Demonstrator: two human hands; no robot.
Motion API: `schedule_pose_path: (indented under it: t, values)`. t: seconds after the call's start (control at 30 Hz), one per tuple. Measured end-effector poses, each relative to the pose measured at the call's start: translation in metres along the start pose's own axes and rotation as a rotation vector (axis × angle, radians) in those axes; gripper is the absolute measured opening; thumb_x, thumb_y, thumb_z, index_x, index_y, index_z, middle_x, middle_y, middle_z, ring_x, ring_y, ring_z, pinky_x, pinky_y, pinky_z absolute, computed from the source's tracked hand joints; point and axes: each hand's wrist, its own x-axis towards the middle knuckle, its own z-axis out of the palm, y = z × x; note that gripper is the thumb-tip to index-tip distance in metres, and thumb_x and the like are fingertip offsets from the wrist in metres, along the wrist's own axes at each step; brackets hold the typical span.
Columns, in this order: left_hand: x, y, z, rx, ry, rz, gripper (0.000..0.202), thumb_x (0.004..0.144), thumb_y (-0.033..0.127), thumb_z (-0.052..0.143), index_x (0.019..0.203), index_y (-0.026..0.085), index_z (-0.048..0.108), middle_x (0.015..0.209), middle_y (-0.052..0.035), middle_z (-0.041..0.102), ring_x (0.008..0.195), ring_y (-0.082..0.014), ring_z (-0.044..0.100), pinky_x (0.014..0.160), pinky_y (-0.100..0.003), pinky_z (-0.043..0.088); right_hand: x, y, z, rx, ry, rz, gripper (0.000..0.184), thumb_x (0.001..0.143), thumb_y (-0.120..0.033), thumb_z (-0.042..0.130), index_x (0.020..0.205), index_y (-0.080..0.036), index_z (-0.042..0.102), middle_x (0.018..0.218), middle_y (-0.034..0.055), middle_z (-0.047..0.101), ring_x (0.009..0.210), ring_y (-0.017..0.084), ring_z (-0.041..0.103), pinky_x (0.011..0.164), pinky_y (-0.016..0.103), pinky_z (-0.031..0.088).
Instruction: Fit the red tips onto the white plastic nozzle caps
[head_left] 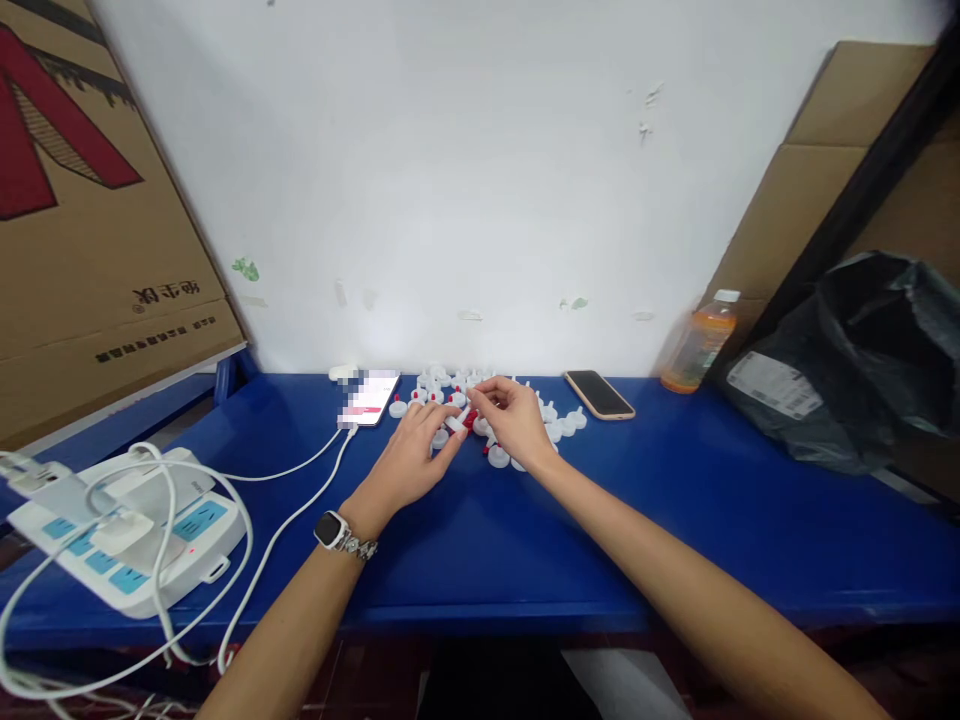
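A white nozzle cap [455, 424], lying tilted with its spout toward the right, is held between the thumb and fingers of my left hand [409, 445]. My right hand [516, 418] is closed in a pinch right at the spout's end; whatever is between those fingertips is too small to make out. Around and behind both hands spread many more white nozzle caps [574, 420], some with red tips. Small red tip caps [471, 420] lie in a cluster between my hands, partly hidden by the fingers.
A lit phone [375, 398] on a charging cable lies left on the blue table [510, 560]; another phone [598, 394] lies right. Farther right stand an orange drink bottle [699, 345] and a dark plastic bag [832, 370]. A power strip [142, 590] with looped white cables occupies the left.
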Motion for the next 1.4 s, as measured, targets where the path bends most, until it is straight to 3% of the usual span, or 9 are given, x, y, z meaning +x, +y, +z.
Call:
schedule_pose_path:
  t: [0.4,0.57,0.7,0.93,1.27,1.4]
  values:
    - [0.002,0.013,0.001,0.111,0.011,0.075,0.029,0.101,0.035,0.041,0.123,0.020,0.053,0.117,-0.0094,0.061,0.112,-0.0265,0.053,0.105,-0.047,0.040,-0.005,-0.002,0.011,0.085,0.127,0.004,0.027,0.081,-0.045,0.066,0.076,-0.019,0.061,0.063,-0.0001,0.063,0.055,0.014,0.059,0.053,0.025,0.047]
    - [0.002,0.018,0.001,0.178,-0.007,0.087,0.026,0.101,0.034,0.040,0.119,0.021,0.055,0.113,-0.0096,0.061,0.107,-0.0270,0.054,0.098,-0.046,0.043,-0.006,0.001,0.010,0.000,0.086,-0.022,0.022,0.083,-0.040,0.065,0.077,-0.019,0.062,0.058,-0.0024,0.060,0.052,0.013,0.058,0.052,0.024,0.045]
    - [0.002,0.017,-0.001,0.187,0.015,0.081,0.029,0.101,0.033,0.040,0.124,0.023,0.053,0.116,-0.0095,0.059,0.110,-0.0276,0.053,0.104,-0.048,0.040,-0.011,0.003,0.004,0.006,-0.001,-0.047,0.023,0.086,-0.039,0.061,0.092,-0.018,0.070,0.070,0.0013,0.068,0.063,0.015,0.063,0.060,0.026,0.050]
    - [0.001,0.014,0.000,0.151,0.013,0.079,0.029,0.101,0.033,0.040,0.124,0.021,0.053,0.115,-0.0098,0.059,0.108,-0.0270,0.053,0.101,-0.047,0.043,-0.016,0.003,0.001,0.133,0.011,0.017,0.026,0.081,-0.043,0.069,0.078,-0.017,0.067,0.064,0.0014,0.066,0.059,0.015,0.061,0.058,0.026,0.050]
    - [0.000,0.016,0.010,0.088,0.117,0.033,0.049,0.103,0.033,0.033,0.149,0.016,0.031,0.127,-0.0151,0.051,0.120,-0.0278,0.047,0.107,-0.049,0.041,-0.028,-0.004,0.015,0.289,0.114,0.037,0.035,0.084,-0.050,0.066,0.074,-0.017,0.066,0.064,0.0003,0.062,0.057,0.012,0.055,0.057,0.025,0.045]
    - [-0.001,0.014,0.011,0.010,0.137,0.027,0.050,0.103,0.032,0.033,0.151,0.018,0.029,0.131,-0.0156,0.051,0.124,-0.0272,0.047,0.111,-0.049,0.037,-0.036,-0.010,0.019,0.352,0.141,0.060,0.034,0.084,-0.050,0.066,0.074,-0.017,0.064,0.063,0.0001,0.062,0.058,0.012,0.055,0.058,0.025,0.046]
